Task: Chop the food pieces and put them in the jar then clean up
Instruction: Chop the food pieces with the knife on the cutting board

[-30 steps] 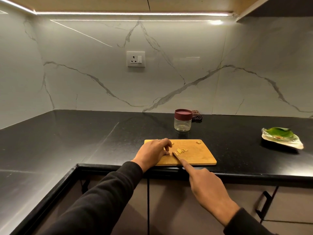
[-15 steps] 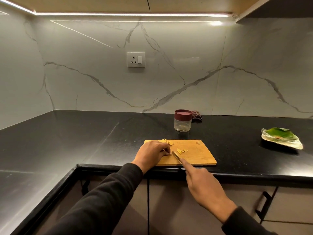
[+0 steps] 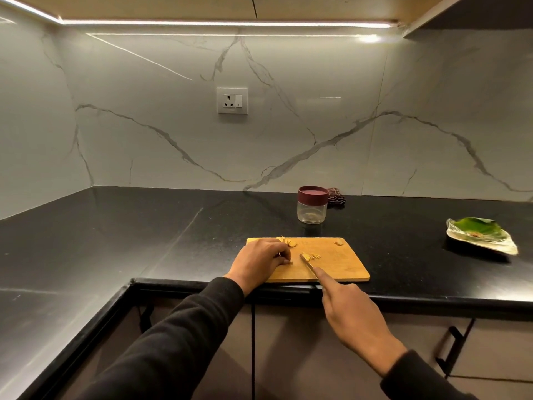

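A wooden cutting board [image 3: 340, 264] lies at the front edge of the black counter. On it sit thin yellow strips [image 3: 313, 256], several slices [image 3: 287, 241] at the back left and one piece [image 3: 339, 242] at the back right. My left hand [image 3: 259, 262] rests on the board's left part, fingers curled, pinching a small food piece at the fingertips. My right hand [image 3: 354, 316] grips a knife [image 3: 307, 262], index finger along its spine, blade tip beside the strips. A clear jar [image 3: 312, 206] with a maroon lid stands behind the board.
A dark checked cloth [image 3: 336, 196] lies behind the jar by the marble wall. At the right sits a foil plate [image 3: 481, 235] with a green leaf and scraps. A wall socket [image 3: 232, 101] is above. Cabinet handles hang below the counter.
My left hand has slid back toward me, uncovering the slices at the board's back left. The knife blade has stayed beside the strips with little movement.
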The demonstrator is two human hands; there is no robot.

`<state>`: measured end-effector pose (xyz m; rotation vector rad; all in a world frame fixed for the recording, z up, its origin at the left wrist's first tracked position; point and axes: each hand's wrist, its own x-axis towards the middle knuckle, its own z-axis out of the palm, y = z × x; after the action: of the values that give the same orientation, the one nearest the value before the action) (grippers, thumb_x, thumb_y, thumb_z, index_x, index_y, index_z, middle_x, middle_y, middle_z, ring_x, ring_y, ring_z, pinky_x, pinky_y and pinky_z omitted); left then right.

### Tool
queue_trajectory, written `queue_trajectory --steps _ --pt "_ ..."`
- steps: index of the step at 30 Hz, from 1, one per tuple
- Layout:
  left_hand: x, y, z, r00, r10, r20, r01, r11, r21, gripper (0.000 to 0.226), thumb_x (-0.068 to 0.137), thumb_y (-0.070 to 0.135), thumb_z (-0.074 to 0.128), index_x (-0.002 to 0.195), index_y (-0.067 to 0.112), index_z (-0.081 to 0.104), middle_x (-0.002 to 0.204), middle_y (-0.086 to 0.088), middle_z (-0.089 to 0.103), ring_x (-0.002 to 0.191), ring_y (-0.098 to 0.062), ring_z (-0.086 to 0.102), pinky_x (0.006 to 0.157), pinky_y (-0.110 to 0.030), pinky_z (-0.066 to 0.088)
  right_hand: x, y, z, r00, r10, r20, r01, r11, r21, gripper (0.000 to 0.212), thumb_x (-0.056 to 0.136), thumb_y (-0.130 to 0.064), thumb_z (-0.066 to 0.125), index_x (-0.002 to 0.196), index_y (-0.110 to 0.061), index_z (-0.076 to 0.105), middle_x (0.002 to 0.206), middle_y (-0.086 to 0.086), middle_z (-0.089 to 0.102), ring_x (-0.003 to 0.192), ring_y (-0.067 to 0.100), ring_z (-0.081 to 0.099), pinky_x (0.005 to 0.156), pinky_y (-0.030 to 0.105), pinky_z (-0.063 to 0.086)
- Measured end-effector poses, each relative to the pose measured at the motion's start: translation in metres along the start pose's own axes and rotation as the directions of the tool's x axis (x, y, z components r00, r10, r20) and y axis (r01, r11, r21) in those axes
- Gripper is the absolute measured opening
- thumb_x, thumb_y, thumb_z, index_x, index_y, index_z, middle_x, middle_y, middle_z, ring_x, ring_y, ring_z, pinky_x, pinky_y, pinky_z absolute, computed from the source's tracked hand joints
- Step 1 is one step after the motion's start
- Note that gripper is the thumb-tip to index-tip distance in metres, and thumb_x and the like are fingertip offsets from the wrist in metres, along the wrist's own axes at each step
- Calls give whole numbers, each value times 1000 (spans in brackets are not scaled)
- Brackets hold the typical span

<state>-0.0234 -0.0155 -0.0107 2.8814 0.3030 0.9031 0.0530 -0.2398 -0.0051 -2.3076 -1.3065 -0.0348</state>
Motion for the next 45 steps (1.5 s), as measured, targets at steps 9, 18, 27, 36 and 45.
queue_trajectory --steps 9,18,27,36,45 --pt "-1 0 0 1000 -14 -22 14 1000 -12 12 94 26 68 105 25 74 108 7 72 95 -7 66 83 -15 51 13 -12 2 999 -36 40 35 998 44 54 108 -30 36 159 -39 19 82 -9 56 68 7 54 57 19 40" --pt "-1 0 0 1000 -9 -26 9 1000 -4 12 94 25 68 104 25 75 106 7 73 94 -6 67 85 -21 55 11 -15 4 998 -43 48 40 998 56 54 108 -29 37 159 -36 19 77 -11 56 63 7 55 52 18 36" --pt "-1 0 1 999 -23 -31 23 1000 16 16 96 29 66 108 26 75 109 7 73 98 -7 67 88 -22 55 23 -18 9 996 -76 51 72 995 65 55 108 -29 37 159 -36 19 81 -9 57 69 7 56 61 20 43" --pt "-1 0 1 999 -32 -42 32 999 1 13 94 28 67 104 27 77 105 9 74 95 -5 67 84 -15 49 31 -20 12 994 -79 78 74 995 68 54 108 -28 38 159 -33 21 87 -7 58 72 7 56 61 19 43" --pt "0 -1 1 998 -49 -31 49 999 17 14 95 31 67 104 30 77 105 12 74 96 -5 67 88 -21 54 32 -23 16 993 -75 91 74 997 8 57 107 -27 38 160 -33 16 101 1 63 84 11 60 75 26 51"
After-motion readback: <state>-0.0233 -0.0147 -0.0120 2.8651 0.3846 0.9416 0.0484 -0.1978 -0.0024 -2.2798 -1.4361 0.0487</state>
